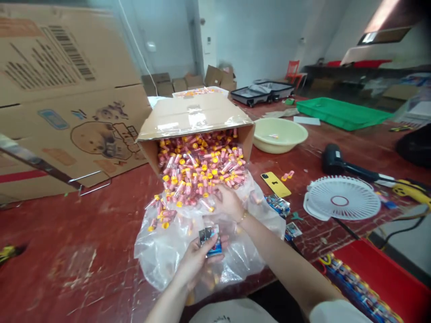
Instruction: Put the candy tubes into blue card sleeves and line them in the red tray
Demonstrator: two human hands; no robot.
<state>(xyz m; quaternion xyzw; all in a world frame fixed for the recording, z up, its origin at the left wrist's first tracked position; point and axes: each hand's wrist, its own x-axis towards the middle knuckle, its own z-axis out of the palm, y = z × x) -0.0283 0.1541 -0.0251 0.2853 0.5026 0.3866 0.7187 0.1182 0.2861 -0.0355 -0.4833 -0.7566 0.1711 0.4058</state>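
Observation:
A cardboard box (191,117) lies tipped on its side on the red table (67,251), spilling a heap of small pink tubes with yellow caps (198,170) onto a clear plastic bag (161,251). My right hand (229,202) reaches into the front of the heap, fingers curled among the tubes; whether it grips one is hidden. My left hand (197,260) is closer to me, over the bag, shut on a small stack of blue printed cards (210,240).
Big printed cartons (63,98) stand at the left. To the right lie a cream basin (279,133), a yellow phone (275,184), a white fan (341,198), a black hair dryer (336,163), a green tray (340,113) and a red tray of cards (377,278).

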